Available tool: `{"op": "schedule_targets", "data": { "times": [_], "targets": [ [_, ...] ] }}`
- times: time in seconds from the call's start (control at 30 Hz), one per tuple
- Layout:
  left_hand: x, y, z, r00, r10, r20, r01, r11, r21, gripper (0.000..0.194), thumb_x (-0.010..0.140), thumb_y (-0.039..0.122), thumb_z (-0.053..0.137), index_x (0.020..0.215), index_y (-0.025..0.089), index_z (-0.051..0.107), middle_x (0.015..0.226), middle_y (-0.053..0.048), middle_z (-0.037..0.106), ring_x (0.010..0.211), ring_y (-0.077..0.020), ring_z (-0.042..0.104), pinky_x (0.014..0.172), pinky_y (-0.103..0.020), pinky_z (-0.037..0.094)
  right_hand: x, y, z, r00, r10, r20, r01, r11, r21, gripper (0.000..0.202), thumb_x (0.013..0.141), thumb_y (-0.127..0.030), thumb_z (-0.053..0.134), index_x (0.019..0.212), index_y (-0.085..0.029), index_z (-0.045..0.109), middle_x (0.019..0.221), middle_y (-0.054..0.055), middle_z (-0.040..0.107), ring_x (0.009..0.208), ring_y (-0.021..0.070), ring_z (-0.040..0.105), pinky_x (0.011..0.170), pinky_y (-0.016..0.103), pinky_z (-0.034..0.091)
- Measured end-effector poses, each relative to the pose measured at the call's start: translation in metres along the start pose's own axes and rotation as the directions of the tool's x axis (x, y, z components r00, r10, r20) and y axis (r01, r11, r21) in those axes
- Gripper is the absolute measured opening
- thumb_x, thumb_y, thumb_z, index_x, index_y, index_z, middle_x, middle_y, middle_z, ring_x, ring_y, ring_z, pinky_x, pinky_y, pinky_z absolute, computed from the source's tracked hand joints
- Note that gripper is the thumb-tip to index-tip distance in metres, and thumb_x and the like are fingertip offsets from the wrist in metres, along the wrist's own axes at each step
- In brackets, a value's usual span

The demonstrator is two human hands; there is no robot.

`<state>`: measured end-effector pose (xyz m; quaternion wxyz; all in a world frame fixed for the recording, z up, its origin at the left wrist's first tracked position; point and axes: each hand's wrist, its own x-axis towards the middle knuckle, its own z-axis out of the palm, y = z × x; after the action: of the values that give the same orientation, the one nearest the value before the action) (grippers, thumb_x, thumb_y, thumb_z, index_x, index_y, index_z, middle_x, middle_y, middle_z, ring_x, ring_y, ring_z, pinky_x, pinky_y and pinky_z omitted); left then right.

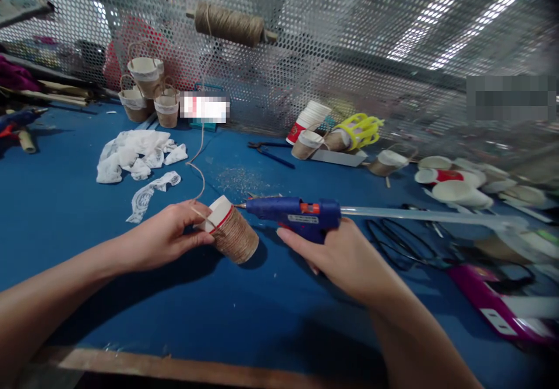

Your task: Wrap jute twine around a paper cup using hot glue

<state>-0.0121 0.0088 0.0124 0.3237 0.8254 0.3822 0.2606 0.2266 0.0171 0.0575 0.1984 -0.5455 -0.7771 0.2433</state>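
Observation:
My left hand (183, 232) is closed on a paper cup (236, 234) near its rim. Brown twine is wound round most of the cup, which tilts with its white mouth up and to the left. A loose strand of twine (202, 173) runs from the cup up towards a spool (229, 25) on the mesh wall. In my right hand (345, 255) is a blue glue gun (292, 211), fingers wrapped round its handle. Its metal tip is at the cup's upper edge; whether it touches cannot be made out. A long clear glue stick (393, 214) sticks out of the gun's back.
Crumpled white lace strips (135, 153) lie left of centre. Several twine-covered cups with handles (146, 77) stand behind them. Pliers (273, 151), stacked paper cups (312, 118) and a yellow-netted item (360, 131) lie at the back. Black cable (393, 246) and a purple power strip (489, 301) are at right.

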Motion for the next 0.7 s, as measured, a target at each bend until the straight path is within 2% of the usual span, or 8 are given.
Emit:
{"op": "schedule_targets", "data": {
  "times": [0.13, 0.2, 0.3, 0.37, 0.43, 0.57, 0.7],
  "targets": [
    [0.0, -0.001, 0.0, 0.999, -0.038, 0.002, 0.038, 0.999, 0.007, 0.02, 0.085, 0.02, 0.047, 0.069, 0.014, 0.058, 0.077, -0.005, 0.06, 0.082, -0.0174, 0.055, 0.077, -0.03, 0.045, 0.003, 0.005, 0.0, 0.996, 0.052, 0.073, -0.056, 0.997, 0.055, 0.042, 0.078, -0.041, 0.05, 0.041, -0.024, 0.043, 0.032, -0.005, 0.042, 0.034, 0.0111, 0.044, 0.046, 0.027, 0.04],
    [0.0, -0.002, 0.0, 0.999, -0.038, -0.002, 0.038, 0.999, 0.001, 0.019, 0.085, 0.021, 0.047, 0.07, 0.014, 0.058, 0.077, -0.005, 0.06, 0.083, -0.0178, 0.055, 0.077, -0.03, 0.045, 0.006, 0.012, 0.001, 0.992, 0.065, 0.108, -0.079, 0.989, 0.128, 0.041, 0.078, -0.044, 0.05, 0.044, -0.022, 0.044, 0.035, -0.004, 0.044, 0.037, 0.0108, 0.045, 0.047, 0.026, 0.04],
    [-0.001, -0.004, 0.001, 0.999, -0.034, 0.0, 0.034, 0.999, -0.018, 0.018, 0.085, 0.021, 0.047, 0.072, 0.015, 0.058, 0.076, -0.004, 0.059, 0.085, -0.018, 0.056, 0.077, -0.03, 0.045, 0.016, 0.026, 0.004, 0.995, 0.096, 0.037, -0.102, 0.962, 0.252, 0.031, 0.076, -0.045, 0.052, 0.061, -0.019, 0.052, 0.044, -0.004, 0.05, 0.043, 0.0116, 0.049, 0.048, 0.026, 0.041],
    [-0.001, -0.004, 0.002, 1.0, -0.026, -0.006, 0.025, 1.0, -0.014, 0.017, 0.085, 0.02, 0.047, 0.074, 0.014, 0.058, 0.077, -0.004, 0.06, 0.085, -0.0181, 0.056, 0.078, -0.03, 0.044, 0.026, 0.036, 0.005, 0.981, 0.162, -0.108, -0.14, 0.973, 0.181, 0.031, 0.074, -0.047, 0.053, 0.071, -0.017, 0.055, 0.055, 0.001, 0.059, 0.052, 0.0143, 0.055, 0.051, 0.027, 0.042],
    [0.0, -0.004, 0.003, 1.0, -0.008, -0.014, 0.008, 1.0, 0.0, 0.016, 0.084, 0.02, 0.047, 0.073, 0.015, 0.057, 0.08, -0.005, 0.061, 0.086, -0.0182, 0.056, 0.079, -0.031, 0.043, 0.039, 0.045, 0.005, 0.954, 0.195, -0.227, -0.195, 0.98, 0.021, 0.031, 0.074, -0.047, 0.053, 0.071, -0.016, 0.056, 0.064, 0.005, 0.062, 0.059, 0.0175, 0.058, 0.052, 0.028, 0.042],
    [0.0, -0.002, 0.003, 1.0, 0.015, -0.019, -0.014, 1.0, 0.019, 0.018, 0.084, 0.02, 0.047, 0.069, 0.015, 0.055, 0.082, -0.006, 0.063, 0.084, -0.0181, 0.055, 0.077, -0.031, 0.043, 0.065, 0.058, 0.005, 0.942, 0.225, -0.251, -0.261, 0.957, -0.124, 0.033, 0.076, -0.044, 0.05, 0.052, -0.021, 0.046, 0.049, 0.005, 0.055, 0.054, 0.0199, 0.056, 0.051, 0.03, 0.038],
    [-0.001, 0.001, 0.003, 0.999, -0.014, -0.035, 0.015, 1.0, 0.025, 0.018, 0.084, 0.02, 0.047, 0.068, 0.014, 0.054, 0.077, -0.005, 0.061, 0.079, -0.0178, 0.054, 0.073, -0.031, 0.043, 0.087, 0.065, 0.011, 0.935, 0.234, -0.265, -0.296, 0.928, -0.225, 0.035, 0.076, -0.043, 0.052, 0.049, -0.022, 0.044, 0.049, 0.008, 0.054, 0.06, 0.0234, 0.058, 0.054, 0.032, 0.038]
  ]
}}
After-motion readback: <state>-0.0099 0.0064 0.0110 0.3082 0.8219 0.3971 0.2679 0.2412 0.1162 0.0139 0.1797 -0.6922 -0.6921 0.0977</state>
